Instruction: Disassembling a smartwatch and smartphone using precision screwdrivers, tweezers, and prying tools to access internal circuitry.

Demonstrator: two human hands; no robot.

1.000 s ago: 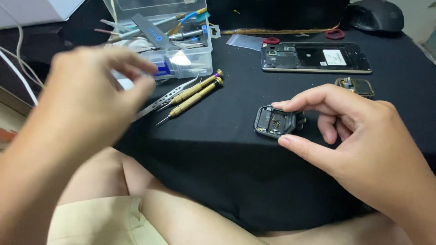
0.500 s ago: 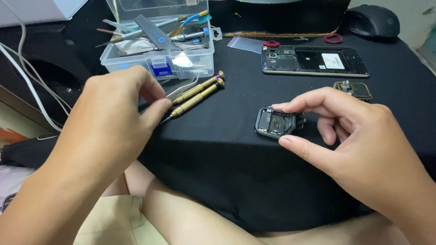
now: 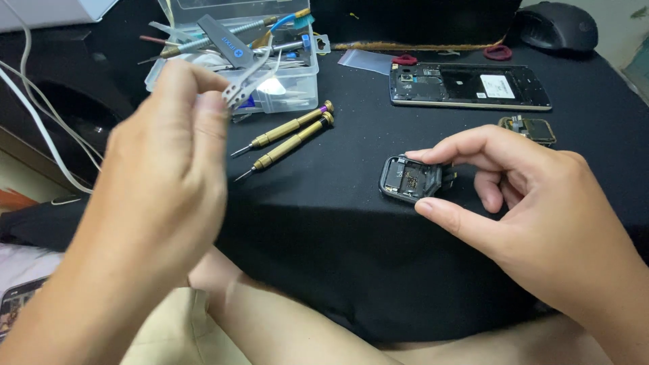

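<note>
Since half a second ago our left hand (image 3: 159, 203) has come up off the cloth and now hangs raised in front of the box, with silver tweezers (image 3: 249, 80) pinched between thumb and forefinger; before, it was down by the screwdrivers. That puts a fine tool in our grip while the part waits, so the work looks ready to turn to picking inside the casing, though the tips are nowhere near it yet. Our right hand (image 3: 534, 203) has not shifted: forefinger and thumb close lightly on the small dark casing (image 3: 411, 179), steadying it open side up on the black cloth (image 3: 338, 270), near the table's front edge. Its inside shows small metal contacts; finer detail we cannot make out

Behind the casing and to the left lie two brass screwdrivers (image 3: 287, 138), side by side, tips toward us. Just beyond the right hand sits a small module (image 3: 529, 128). Farther back a clear tool box (image 3: 291, 74) holds picks and brushes, and an opened phone frame (image 3: 470, 86) lies flat beside it. At the far right corner rests a dark mouse (image 3: 558, 26)
</note>
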